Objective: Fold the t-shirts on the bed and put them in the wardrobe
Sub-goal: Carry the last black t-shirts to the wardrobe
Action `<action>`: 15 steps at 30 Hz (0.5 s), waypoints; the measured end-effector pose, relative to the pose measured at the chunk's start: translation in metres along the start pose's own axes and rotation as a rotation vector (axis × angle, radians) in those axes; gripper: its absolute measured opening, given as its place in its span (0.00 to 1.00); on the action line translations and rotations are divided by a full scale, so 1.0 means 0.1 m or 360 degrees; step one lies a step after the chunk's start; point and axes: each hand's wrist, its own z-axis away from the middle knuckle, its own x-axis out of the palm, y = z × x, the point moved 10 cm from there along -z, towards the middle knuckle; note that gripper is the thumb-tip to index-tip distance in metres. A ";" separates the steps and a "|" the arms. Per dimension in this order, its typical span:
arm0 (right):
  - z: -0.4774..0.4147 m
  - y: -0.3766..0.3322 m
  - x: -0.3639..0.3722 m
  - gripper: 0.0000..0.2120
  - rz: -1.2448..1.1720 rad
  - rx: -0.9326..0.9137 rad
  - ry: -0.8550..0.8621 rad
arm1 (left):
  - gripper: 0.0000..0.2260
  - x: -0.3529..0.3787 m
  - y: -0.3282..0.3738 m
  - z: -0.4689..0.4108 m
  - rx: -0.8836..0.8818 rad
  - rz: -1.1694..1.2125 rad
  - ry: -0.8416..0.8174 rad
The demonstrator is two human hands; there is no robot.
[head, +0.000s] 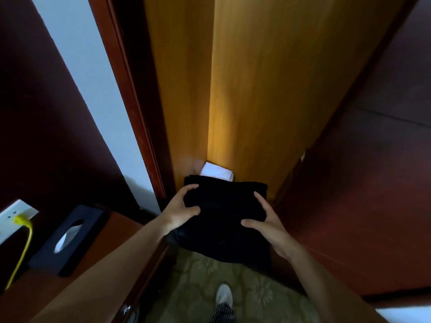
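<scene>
The folded black t-shirt [225,207], low in the frame's centre, is gripped at both sides by the left hand [184,206] and right hand [265,223]. It should be slid flat into the wardrobe [256,89], near the white t-shirt [217,171].

One black t-shirt [225,203], one white t-shirt [215,172], one tissue box [46,257]
</scene>
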 end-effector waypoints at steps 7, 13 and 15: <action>-1.16 0.20 -0.28 0.41 0.0019 0.0103 -0.0068 | 0.28 0.13 -0.22 -1.12 -0.0102 0.0018 0.0127; -2.05 0.93 -0.30 0.41 0.0006 0.0202 -0.0019 | 0.26 0.17 -0.89 -1.98 -0.0204 0.0022 0.0138; -2.35 1.25 -0.28 0.42 0.0007 0.0227 0.0003 | 0.26 0.17 -1.20 -2.29 -0.0222 0.0005 0.0143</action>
